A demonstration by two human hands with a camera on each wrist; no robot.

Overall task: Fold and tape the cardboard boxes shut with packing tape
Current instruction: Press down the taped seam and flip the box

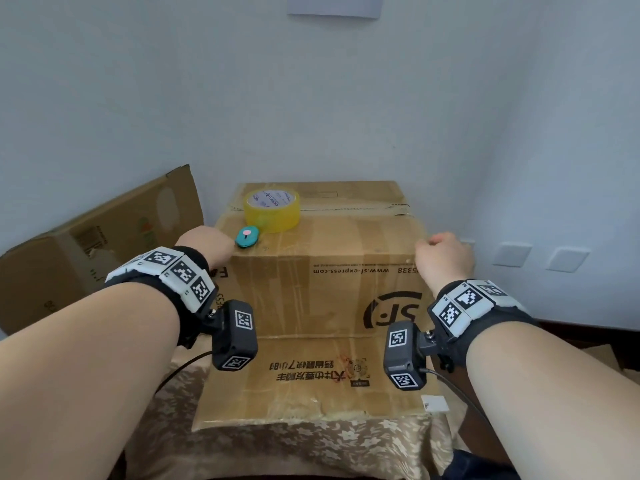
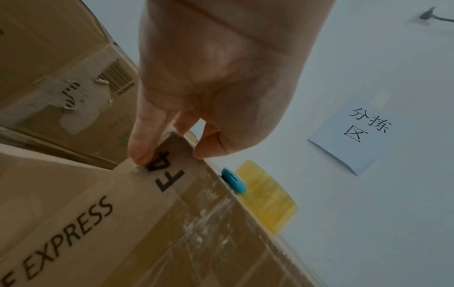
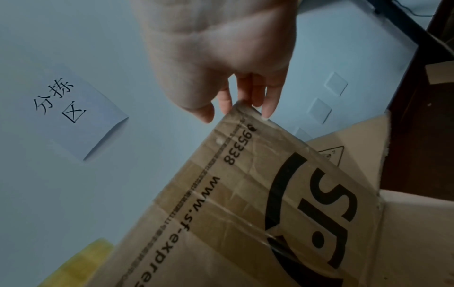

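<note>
A brown SF Express cardboard box [image 1: 322, 289] stands on a cloth-covered table, its top flaps down and streaked with old tape. On its top left sit a yellow packing tape roll [image 1: 272, 209] and a small teal cutter [image 1: 247, 236]. My left hand [image 1: 211, 242] grips the box's near left top corner, a finger on the side face and the thumb on the top edge [image 2: 172, 153]. At the near right top corner, my right hand [image 1: 443, 252] holds on with its thumb in front and its fingers behind [image 3: 236, 110]. The roll [image 2: 267, 198] and the cutter [image 2: 233, 180] lie just past my left hand.
A second, worn cardboard box [image 1: 86, 244] leans at the left against the wall. A cardboard panel [image 1: 311, 375] with printed text lies in front of the box's base on the floral cloth [image 1: 311, 445]. Wall sockets [image 1: 540, 256] are at the right. A paper sign [image 2: 353, 136] hangs on the wall.
</note>
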